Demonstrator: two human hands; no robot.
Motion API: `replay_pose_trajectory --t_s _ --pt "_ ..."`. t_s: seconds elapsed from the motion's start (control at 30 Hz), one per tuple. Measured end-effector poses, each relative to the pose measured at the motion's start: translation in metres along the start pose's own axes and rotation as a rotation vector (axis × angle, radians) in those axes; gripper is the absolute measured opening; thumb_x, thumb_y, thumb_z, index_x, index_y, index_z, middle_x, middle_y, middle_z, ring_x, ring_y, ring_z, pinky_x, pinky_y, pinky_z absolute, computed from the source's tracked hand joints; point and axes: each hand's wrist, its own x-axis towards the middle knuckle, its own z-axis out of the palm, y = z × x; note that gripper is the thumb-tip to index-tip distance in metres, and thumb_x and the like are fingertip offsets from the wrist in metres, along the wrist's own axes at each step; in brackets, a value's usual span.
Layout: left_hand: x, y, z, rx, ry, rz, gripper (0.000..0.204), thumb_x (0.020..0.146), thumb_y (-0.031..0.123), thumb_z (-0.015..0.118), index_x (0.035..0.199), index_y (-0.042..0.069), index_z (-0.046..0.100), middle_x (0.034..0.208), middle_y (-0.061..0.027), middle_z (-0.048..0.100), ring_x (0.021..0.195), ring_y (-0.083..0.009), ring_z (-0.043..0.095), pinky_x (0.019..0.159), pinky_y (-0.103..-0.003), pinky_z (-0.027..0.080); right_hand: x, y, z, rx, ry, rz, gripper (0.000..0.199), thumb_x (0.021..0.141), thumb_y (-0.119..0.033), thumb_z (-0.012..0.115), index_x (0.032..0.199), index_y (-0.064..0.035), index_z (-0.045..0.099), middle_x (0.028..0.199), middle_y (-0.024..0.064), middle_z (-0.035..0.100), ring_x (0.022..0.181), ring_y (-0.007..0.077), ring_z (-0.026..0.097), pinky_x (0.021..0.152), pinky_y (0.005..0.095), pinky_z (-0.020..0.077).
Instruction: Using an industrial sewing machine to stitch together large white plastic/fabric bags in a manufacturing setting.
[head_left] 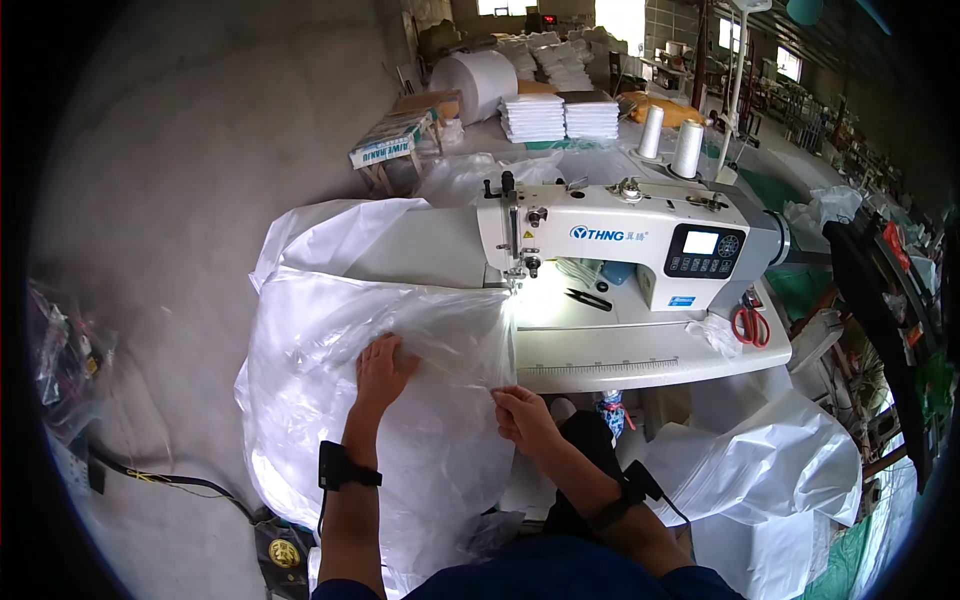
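A large sheet of translucent white plastic (330, 340) drapes over the left part of the sewing table and hangs down toward my lap. Flat on top of it lies my left hand (383, 370), fingers stretched out. My right hand (525, 415) pinches the sheet's right edge, just off the table's front edge. From there the gathered edge runs up to the needle area of a white sewing machine (610, 235), where a lamp glows. The presser foot is hard to make out in the glare.
On the machine bed lie black thread snips (589, 299) and red-handled scissors (750, 327) beside a crumpled white scrap (715, 332). Two thread cones (687, 150) stand behind the machine. White plastic (760, 450) hangs at the right. Folded white stacks (532, 117) and a big roll (475, 83) sit farther back.
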Motion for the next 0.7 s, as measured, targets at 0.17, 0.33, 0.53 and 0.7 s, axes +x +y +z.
replay_pose_trajectory --t_s 0.17,0.33,0.53,0.7 --pt "0.010 -0.028 -0.003 0.184 -0.049 0.086 0.050 0.095 0.035 0.055 0.138 0.009 0.051 0.145 -0.0137 0.046 0.135 -0.0336 0.040 0.114 -0.049 0.027 -0.030 0.022 -0.011 -0.140 0.019 0.064 0.010 0.096 -0.015 0.061 0.100 -0.0062 0.059 0.071 0.0013 0.057 0.051 0.0074 0.049 0.042 0.0223 0.0347" --pt "0.008 0.015 -0.024 0.010 -0.042 0.044 0.037 0.095 0.032 0.057 0.119 0.004 0.062 0.122 -0.0167 0.062 0.115 -0.0361 0.057 0.098 -0.048 0.043 -0.034 0.021 0.007 -0.475 0.098 -0.248 0.027 0.100 -0.018 0.052 0.120 0.0003 0.048 0.103 0.0115 0.064 0.073 0.0160 0.066 0.052 0.0267 0.0508" --pt "-0.042 0.101 -0.010 -0.344 -0.409 -0.073 0.039 0.084 0.037 0.071 0.104 0.003 0.069 0.088 -0.0148 0.067 0.081 -0.0306 0.065 0.074 -0.039 0.051 -0.024 0.006 0.024 -0.648 0.203 -0.289 0.033 0.101 -0.018 0.049 0.126 0.0023 0.043 0.108 0.0139 0.064 0.072 0.0160 0.067 0.049 0.0254 0.0502" --pt "-0.060 0.117 -0.003 -0.617 -0.362 -0.084 0.023 0.085 0.022 0.069 0.092 0.000 0.068 0.081 -0.0142 0.067 0.076 -0.0249 0.066 0.071 -0.035 0.051 -0.022 0.004 0.012 -0.658 0.246 -0.315 0.029 0.101 -0.018 0.048 0.124 -0.0001 0.047 0.104 0.0125 0.066 0.066 0.0138 0.066 0.046 0.0226 0.0464"
